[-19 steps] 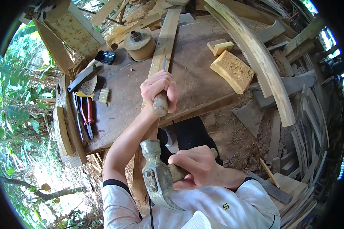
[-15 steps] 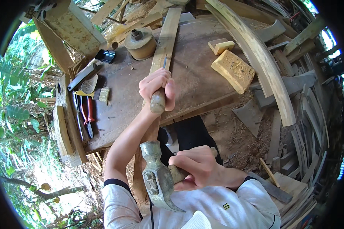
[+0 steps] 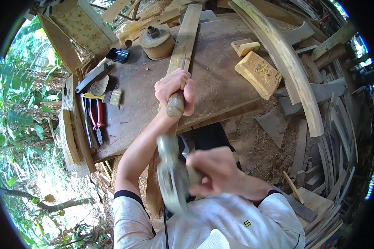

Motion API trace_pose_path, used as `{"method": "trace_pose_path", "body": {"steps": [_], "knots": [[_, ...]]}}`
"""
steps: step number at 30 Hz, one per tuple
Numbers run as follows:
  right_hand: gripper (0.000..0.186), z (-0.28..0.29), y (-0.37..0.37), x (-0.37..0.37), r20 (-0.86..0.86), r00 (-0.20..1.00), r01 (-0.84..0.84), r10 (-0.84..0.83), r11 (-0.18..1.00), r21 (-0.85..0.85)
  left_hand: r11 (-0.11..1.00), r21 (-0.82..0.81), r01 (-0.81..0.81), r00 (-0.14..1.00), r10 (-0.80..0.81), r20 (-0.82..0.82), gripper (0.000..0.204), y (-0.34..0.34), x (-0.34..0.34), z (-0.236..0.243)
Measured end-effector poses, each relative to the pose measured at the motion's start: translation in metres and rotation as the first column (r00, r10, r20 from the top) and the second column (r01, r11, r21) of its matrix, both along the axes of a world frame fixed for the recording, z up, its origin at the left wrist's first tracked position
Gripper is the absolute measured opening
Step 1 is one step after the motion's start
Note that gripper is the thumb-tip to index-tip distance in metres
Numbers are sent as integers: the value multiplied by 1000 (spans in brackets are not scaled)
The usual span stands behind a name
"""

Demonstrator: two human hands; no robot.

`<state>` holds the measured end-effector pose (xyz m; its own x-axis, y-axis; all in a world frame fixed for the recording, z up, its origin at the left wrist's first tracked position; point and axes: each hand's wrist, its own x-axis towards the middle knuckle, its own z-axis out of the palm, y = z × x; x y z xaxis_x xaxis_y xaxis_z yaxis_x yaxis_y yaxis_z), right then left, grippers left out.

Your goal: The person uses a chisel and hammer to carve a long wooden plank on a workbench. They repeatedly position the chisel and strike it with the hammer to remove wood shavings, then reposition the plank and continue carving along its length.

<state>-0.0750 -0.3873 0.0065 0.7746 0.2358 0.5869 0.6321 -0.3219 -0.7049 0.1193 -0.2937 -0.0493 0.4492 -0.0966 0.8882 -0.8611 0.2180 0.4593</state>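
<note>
My left hand (image 3: 173,86) is wrapped round the wooden handle of a chisel (image 3: 175,107). Its thin metal blade points away from me, with the tip at a long narrow plank (image 3: 188,33) on the workbench; whether it bites into the wood is too small to tell. Closer to my body, my right hand (image 3: 218,168) grips the short handle of a claw hammer (image 3: 170,174). The hammer's worn metal head is blurred by motion and stands apart from the chisel's butt end.
On the brown workbench (image 3: 220,91), pliers (image 3: 99,118), a paintbrush (image 3: 112,98) and a black container (image 3: 117,55) lie left. A round wooden block with a bolt (image 3: 156,41) stands beside the plank. Yellowish wood blocks (image 3: 258,74) and long curved timber (image 3: 291,62) are on the right.
The hammer and my right hand have risen slightly in the picture, toward the chisel, and are now blurred. The bench scene has shifted a little; my left hand keeps its hold.
</note>
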Motion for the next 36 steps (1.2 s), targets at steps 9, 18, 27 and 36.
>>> {"method": "trace_pose_path", "body": {"steps": [9, 18, 27, 36], "knots": [[41, -12, -1, 9, -217, 976, 21, -18, 1000, 11, 1000, 0, -2, 1000, 2, 0, 28, 0, 5, -3], [43, -36, -8, 20, 99, 994, 55, -51, 997, -46, 1000, -1, 4, 998, -4, 57, 26, -5, 7, -9], [46, -56, -14, 19, 165, 986, -31, 34, 999, -17, 998, 68, 4, 996, -10, 91, 24, -8, 6, -13], [44, -65, -9, 18, -58, 983, 178, -176, 984, 26, 993, 117, -22, 997, 13, 79, 24, -8, 8, -15]]}}
